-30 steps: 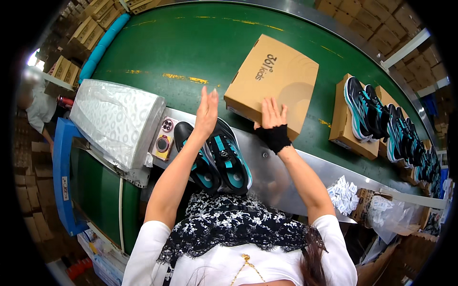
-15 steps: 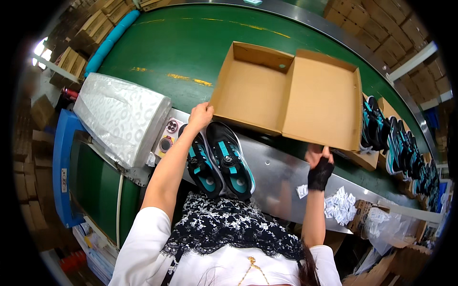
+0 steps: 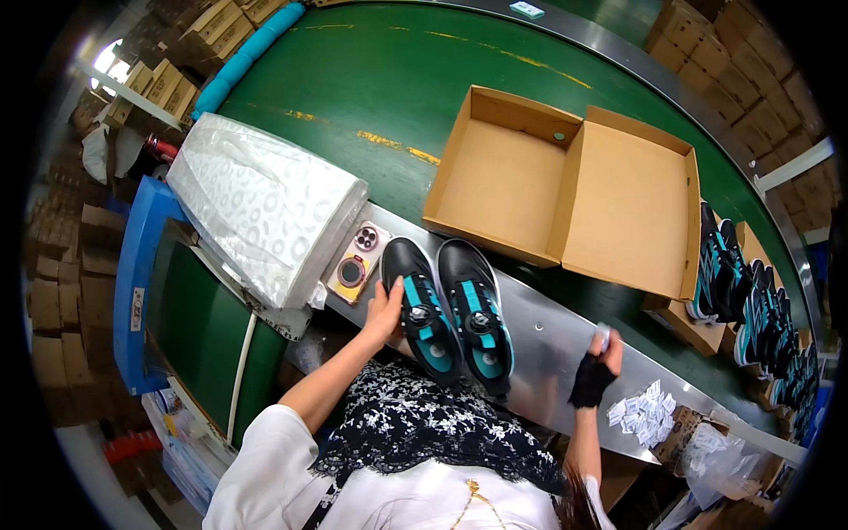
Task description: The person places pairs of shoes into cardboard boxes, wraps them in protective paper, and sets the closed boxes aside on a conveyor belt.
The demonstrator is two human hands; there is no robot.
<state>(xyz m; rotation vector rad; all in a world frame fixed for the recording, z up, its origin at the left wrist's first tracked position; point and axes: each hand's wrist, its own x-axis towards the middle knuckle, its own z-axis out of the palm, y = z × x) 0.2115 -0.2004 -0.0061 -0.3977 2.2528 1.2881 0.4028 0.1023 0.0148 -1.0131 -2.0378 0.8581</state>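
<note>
A pair of black sneakers with teal straps and dial closures rests on the metal edge in front of me, the left shoe (image 3: 420, 309) and the right shoe (image 3: 477, 314) side by side. My left hand (image 3: 383, 311) is against the outer side of the left shoe, fingers along it, partly hidden by it. My right hand (image 3: 604, 353), in a black fingerless glove, pinches a small white sachet (image 3: 603, 336) above the metal edge. Beyond the shoes an open brown shoebox (image 3: 503, 159) lies with its lid folded out to the right; neither hand touches it.
Left of the shoes lie a phone (image 3: 358, 265) and a plastic-wrapped stack of patterned paper (image 3: 265, 203). A pile of white sachets (image 3: 645, 413) sits at the right. More sneakers (image 3: 760, 309) line the far right. The green conveyor belt (image 3: 353, 97) runs behind the box.
Both hands have left the shoebox. My left hand has come back to the left shoe, and my right hand now holds a sachet. The whole view has shifted somewhat.
</note>
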